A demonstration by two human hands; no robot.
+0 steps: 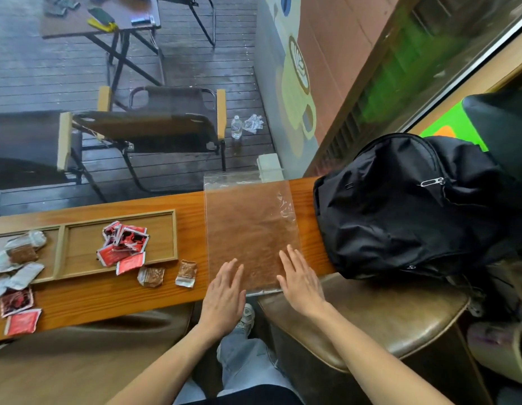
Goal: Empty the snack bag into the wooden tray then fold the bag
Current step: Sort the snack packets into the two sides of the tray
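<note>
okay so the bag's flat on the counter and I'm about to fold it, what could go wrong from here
1. The clear bag overhangs both counter edges, so it may slide while both flat hands, left hand and right hand, press only its near end.
2. Several snack packets lie outside the wooden tray, so emptying looks incomplete.

Your forearms come up from the bottom of the frame bare, with no sleeve or cuff showing on either; your left hand (224,293) and right hand (302,280) carry no rings, watch or gloves that can be made out; low centre you wear light blue jeans (245,363), a pale sneaker (247,315) with grey trim, and a black garment (248,397) along the bottom edge.
</note>
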